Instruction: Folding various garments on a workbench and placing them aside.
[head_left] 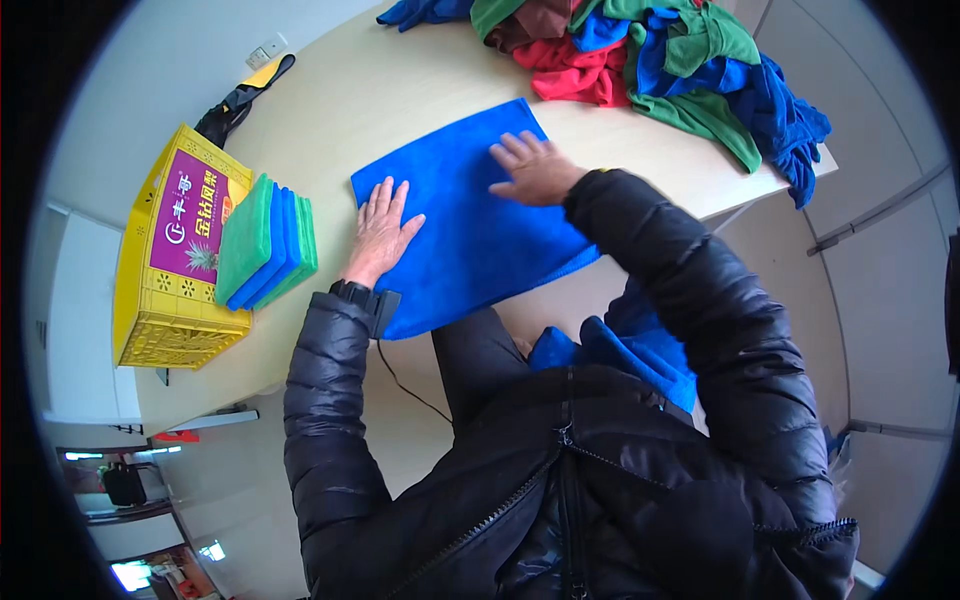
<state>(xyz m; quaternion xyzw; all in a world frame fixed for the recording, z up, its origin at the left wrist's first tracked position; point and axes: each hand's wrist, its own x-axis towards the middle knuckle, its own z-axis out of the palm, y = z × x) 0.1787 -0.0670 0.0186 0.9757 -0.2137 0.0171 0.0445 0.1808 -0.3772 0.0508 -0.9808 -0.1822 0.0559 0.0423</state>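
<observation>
Left hand (378, 232): palm down, fingers extended, holding nothing, laid on the left side of the blue cloth (470, 230). Right hand (533, 170): also loose, fingers spread, over the upper right part; can't tell from overhead how hard that palm presses. Cloth lies spread on the table (310, 130) right in front of me, its lower edge at the table's near side.

Reads as smoothing to me. I'd keep the left palm planted as anchor, sweep the right outward with flat fingers, press lightly so the fabric doesn't bunch, and get edges straight and corners square. Near edge wants watching; it could slip toward the lap.

Outward: thin cable (410, 385) hanging by the left wrist, could snag. More blue fabric (620, 350) on the lap. Left: folded green and blue stack (265, 245) beside the yellow crate (185, 345), limiting wide left sweeps. Behind the crate, black-and-yellow item (235, 110). Far right: jumbled pile (690, 60), green, blue, red, brown, partly over the edge, apart from the cloth.
</observation>
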